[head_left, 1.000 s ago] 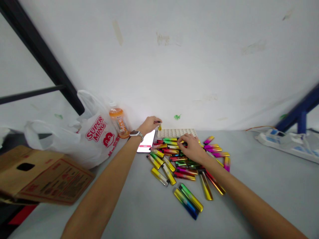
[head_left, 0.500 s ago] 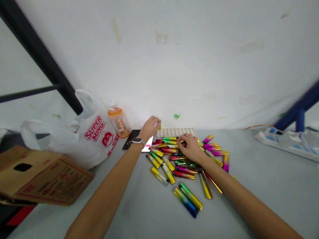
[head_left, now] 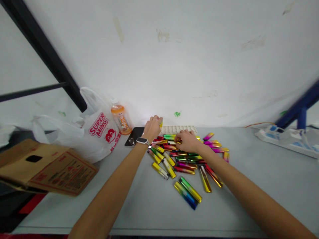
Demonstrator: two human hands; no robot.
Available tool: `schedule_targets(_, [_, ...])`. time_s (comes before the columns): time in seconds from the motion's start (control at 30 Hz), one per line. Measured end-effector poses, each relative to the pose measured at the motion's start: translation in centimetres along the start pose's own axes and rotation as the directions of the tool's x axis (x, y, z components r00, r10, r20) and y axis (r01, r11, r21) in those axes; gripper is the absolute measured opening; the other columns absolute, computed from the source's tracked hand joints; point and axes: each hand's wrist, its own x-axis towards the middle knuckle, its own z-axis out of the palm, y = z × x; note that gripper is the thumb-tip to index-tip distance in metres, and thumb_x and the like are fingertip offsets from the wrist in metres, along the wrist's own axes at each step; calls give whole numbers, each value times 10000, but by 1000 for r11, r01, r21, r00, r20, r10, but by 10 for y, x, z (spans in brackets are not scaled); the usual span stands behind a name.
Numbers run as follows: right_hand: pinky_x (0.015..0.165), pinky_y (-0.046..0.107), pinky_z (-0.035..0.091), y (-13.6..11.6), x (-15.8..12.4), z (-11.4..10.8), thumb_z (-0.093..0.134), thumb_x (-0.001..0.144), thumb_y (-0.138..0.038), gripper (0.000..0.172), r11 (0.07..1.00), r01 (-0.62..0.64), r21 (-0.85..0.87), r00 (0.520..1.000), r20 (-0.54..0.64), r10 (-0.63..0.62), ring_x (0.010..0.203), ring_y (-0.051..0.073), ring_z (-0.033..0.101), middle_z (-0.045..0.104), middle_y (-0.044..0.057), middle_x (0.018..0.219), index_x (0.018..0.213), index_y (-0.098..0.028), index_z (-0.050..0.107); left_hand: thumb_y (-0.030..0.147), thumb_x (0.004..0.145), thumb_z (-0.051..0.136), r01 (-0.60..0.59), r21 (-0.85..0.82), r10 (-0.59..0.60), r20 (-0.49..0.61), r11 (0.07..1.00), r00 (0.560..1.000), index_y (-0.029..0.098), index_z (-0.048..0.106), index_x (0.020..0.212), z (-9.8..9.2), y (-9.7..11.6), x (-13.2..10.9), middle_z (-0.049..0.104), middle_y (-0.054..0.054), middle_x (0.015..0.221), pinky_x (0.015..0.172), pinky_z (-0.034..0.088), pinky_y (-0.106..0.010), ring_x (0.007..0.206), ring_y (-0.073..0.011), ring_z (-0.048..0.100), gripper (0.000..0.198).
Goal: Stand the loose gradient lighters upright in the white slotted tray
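Note:
My left hand (head_left: 152, 128), with a watch on its wrist, is closed around a small yellow lighter (head_left: 161, 123) near the wall. Most of that lighter is hidden by the fingers. Just to its right lies a white tray (head_left: 183, 128) with a bumpy, gridded top. My right hand (head_left: 186, 141) rests over a loose pile of shiny lighters (head_left: 183, 170) in yellow, green, red and purple. Its fingers are bent downward among them, and whatever they grip is hidden. Two lighters (head_left: 190, 190) lie side by side nearer to me, apart from the pile.
A black tablet or phone (head_left: 134, 135) lies partly under my left wrist. Left of it stand an orange drink bottle (head_left: 121, 119), a white plastic bag (head_left: 99, 139) and a cardboard box (head_left: 64, 172). A white power strip (head_left: 286, 141) sits at the far right, and the wall rises behind.
The camera view has shifted a little. My left hand is turned more over the lighter, and the bright screen by its wrist is now mostly covered or dark. My right hand stays over the pile.

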Motion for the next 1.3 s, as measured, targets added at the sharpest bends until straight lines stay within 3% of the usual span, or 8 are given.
schedule_targets(0.27, [910, 394, 359, -4, 22, -17, 661, 681, -245, 161, 999, 53, -12, 967, 250, -48, 873, 251, 639, 739, 69, 840, 813, -196, 738, 24, 874, 381, 18, -34, -20, -68, 999, 997, 102, 543, 1288, 13, 6, 0, 615, -148, 1169, 1000, 438, -399, 1109, -271, 514, 450])
schedule_targets(0.53, [724, 287, 414, 12, 12, -15, 615, 795, -265, 93, 912, 118, 392, 993, -42, -110, 767, 179, 586, 679, 44, 813, 811, -174, 615, 65, 889, 418, 79, -28, -81, -84, 996, 993, 121, 564, 1242, 6, 10, 0, 606, -153, 1138, 920, 469, -405, 1081, -280, 535, 386])
schedule_targets(0.63, [717, 292, 425, 8, 1, -11, 593, 860, -351, 166, 777, 156, 609, 977, -208, -33, 769, 172, 573, 654, 27, 808, 846, -193, 544, 92, 894, 438, 89, -106, -105, -152, 990, 983, 137, 545, 1275, -3, 19, -3, 599, -146, 1168, 921, 471, -422, 1084, -279, 541, 398])
schedule_targets(0.77, [667, 278, 451, -5, -11, -2, 571, 894, -467, 259, 418, 193, 887, 943, -285, 169, 706, 152, 584, 645, -9, 750, 877, -228, 472, 110, 896, 461, -11, -380, -110, -295, 925, 949, 170, 633, 1060, -14, 44, -12, 632, -95, 1071, 930, 476, -376, 1033, -230, 570, 245])
schedule_targets(0.9, [565, 256, 467, -17, -21, 5, 615, 850, -518, 315, 78, 186, 979, 933, -201, 298, 602, 134, 574, 612, -49, 687, 937, -252, 471, 138, 910, 476, -37, -669, -231, -307, 742, 923, 183, 647, 920, -22, 75, -31, 674, -48, 926, 761, 500, -293, 870, -169, 621, 178])
schedule_targets(1.03, [381, 191, 330, -22, -31, 6, 656, 797, -535, 366, -84, 97, 992, 925, -59, 375, 468, 97, 439, 535, -85, 632, 989, -270, 492, 176, 907, 507, -19, -802, -324, -262, 597, 909, 179, 656, 915, -22, 95, -57, 687, -29, 859, 679, 487, -249, 777, -140, 629, 149])
schedule_targets(1.17, [357, 195, 209, -23, -40, 9, 594, 818, -607, 386, -70, 73, 995, 918, -39, 394, 407, 75, 293, 382, -101, 525, 884, -231, 540, 185, 906, 510, -55, -826, -262, -239, 560, 935, 179, 659, 921, -18, 100, -77, 670, -9, 781, 661, 484, -238, 698, -123, 617, 150])
schedule_targets(1.3, [394, 235, 201, -24, -45, 19, 565, 819, -653, 476, 103, 74, 992, 884, -114, 454, 406, 80, 257, 295, -90, 463, 657, -209, 507, 200, 916, 505, -68, -827, -202, -216, 558, 955, 176, 660, 971, -17, 100, -84, 656, -3, 744, 644, 486, -234, 661, -119, 613, 166])
